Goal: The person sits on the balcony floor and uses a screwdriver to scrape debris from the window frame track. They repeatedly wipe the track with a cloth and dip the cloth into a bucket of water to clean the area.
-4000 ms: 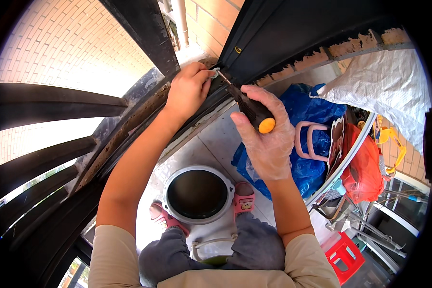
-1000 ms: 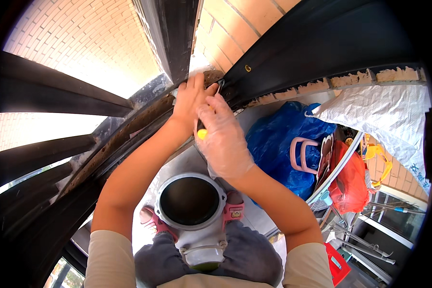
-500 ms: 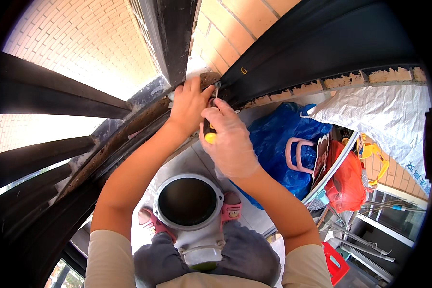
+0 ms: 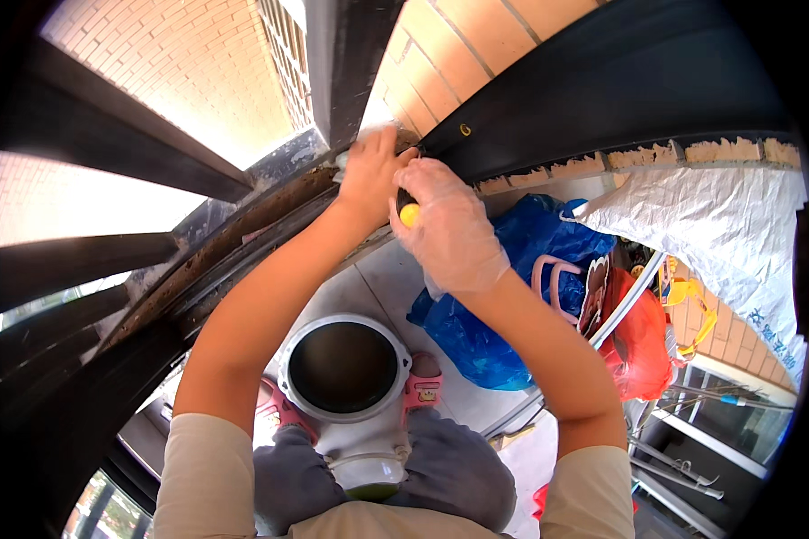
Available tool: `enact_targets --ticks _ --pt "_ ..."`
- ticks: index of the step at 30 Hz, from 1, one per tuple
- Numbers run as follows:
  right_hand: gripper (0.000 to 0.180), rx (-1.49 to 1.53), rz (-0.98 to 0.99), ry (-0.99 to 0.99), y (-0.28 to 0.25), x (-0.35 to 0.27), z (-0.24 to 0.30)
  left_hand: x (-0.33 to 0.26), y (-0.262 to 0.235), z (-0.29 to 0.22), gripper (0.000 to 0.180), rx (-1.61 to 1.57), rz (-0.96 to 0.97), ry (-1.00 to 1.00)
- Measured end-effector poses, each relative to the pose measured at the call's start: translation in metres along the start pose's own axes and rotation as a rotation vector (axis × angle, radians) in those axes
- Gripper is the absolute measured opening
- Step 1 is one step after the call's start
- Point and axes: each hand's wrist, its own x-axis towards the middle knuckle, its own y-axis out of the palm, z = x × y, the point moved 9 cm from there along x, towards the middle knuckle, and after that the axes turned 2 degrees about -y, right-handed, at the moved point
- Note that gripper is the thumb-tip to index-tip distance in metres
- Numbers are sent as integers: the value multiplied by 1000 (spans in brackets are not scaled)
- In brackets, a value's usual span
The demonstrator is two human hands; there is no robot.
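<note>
My right hand, in a clear plastic glove, is closed round a screwdriver whose round yellow handle end shows near the thumb. Its shaft and tip are hidden by my fingers now. Beside it my left hand lies with fingers stretched out on the corner of the dark window frame. The two hands touch or nearly touch at the fingertips. Worn, brown, dirty material lines the frame's track. What lies beneath my left fingers cannot be made out.
Between my feet in pink sandals stands a round pot-like vessel with a dark inside. On the right are a blue plastic bag, a red bag and a white woven sack. Dark bars cross the left.
My right hand has moved up and turned further over the screwdriver, hiding the metal shaft seen before. My left hand stays at the corner. The whole view has shifted slightly.
</note>
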Motion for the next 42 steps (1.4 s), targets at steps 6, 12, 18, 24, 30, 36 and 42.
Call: enact_targets --ticks 6,12,18,24,30,36,42 --pt "35 5 135 261 -9 61 -48 3 6 5 22 -101 -52 83" --pt "42 -144 424 474 4 85 -60 9 5 10 18 -117 52 39" --pt "26 -793 720 -298 38 91 -23 3 -2 3 18 -5 43 103" --pt "26 -793 882 -412 46 84 4 -6 0 11 22 -16 62 61" --pt "23 -842 787 -500 44 88 1 9 8 10 24 -60 54 69" --pt "30 -190 409 151 -9 97 -24 2 0 9 23 -147 -39 96" --pt "35 -193 375 107 -11 96 -35 1 -2 4 23 -113 -40 123"
